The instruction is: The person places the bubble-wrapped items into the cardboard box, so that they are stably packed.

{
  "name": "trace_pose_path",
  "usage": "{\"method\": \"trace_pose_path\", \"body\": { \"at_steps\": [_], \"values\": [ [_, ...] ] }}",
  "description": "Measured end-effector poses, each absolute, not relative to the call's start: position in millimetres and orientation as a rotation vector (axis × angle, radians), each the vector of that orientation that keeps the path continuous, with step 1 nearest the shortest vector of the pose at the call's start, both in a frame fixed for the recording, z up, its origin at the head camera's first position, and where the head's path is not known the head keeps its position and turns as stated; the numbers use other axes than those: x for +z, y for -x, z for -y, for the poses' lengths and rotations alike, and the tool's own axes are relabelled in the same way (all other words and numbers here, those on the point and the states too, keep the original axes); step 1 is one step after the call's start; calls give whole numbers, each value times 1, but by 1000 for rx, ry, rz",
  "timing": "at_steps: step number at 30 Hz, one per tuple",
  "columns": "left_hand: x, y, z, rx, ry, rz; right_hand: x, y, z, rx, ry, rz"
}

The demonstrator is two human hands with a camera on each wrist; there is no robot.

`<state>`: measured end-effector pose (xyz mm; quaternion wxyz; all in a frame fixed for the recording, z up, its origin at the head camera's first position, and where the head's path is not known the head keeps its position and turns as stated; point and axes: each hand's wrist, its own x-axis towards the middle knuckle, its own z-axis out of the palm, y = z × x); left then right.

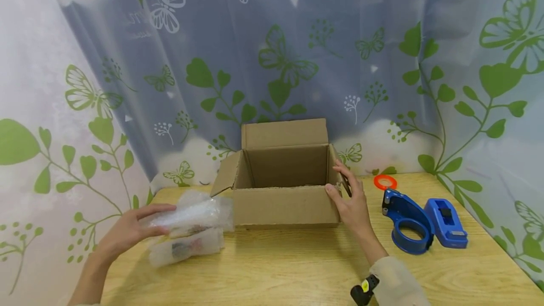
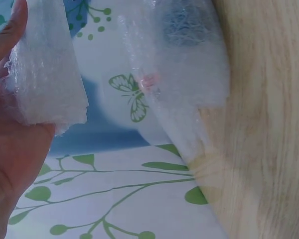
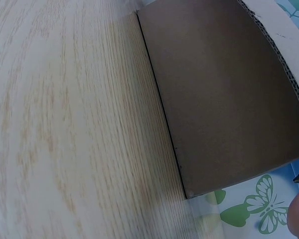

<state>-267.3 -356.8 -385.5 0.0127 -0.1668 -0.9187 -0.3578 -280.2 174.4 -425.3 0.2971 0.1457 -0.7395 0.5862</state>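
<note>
Left grip point(image 1: 125, 232) holds a wrapped bundle point(image 1: 197, 214), long axis pointing toward the box point(image 1: 282, 207) the right grip point(image 1: 354, 206) pinches.

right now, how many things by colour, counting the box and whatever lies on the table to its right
brown: 1, cardboard box
blue: 2, ring-ended tool and blocky tool
orange: 1, flat ring
total: 4

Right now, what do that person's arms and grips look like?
The left grip and right grip are ungloved hands. A pale beige sleeve shows on the right arm; a black gadget with a yellow spot sits beside its cuff.
</note>
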Motion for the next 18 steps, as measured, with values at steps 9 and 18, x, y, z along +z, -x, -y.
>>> {"method": "trace_pose_path", "body": {
  "at_steps": [9, 18],
  "values": [
    [-367, 270, 349, -1230, 530, 2830, -426, 280, -175, 1567, -382, 1969],
    [-347, 277, 328, -1148, 601, 2779, -422, 278, -174, 1569, -379, 1972]
  ]
}}
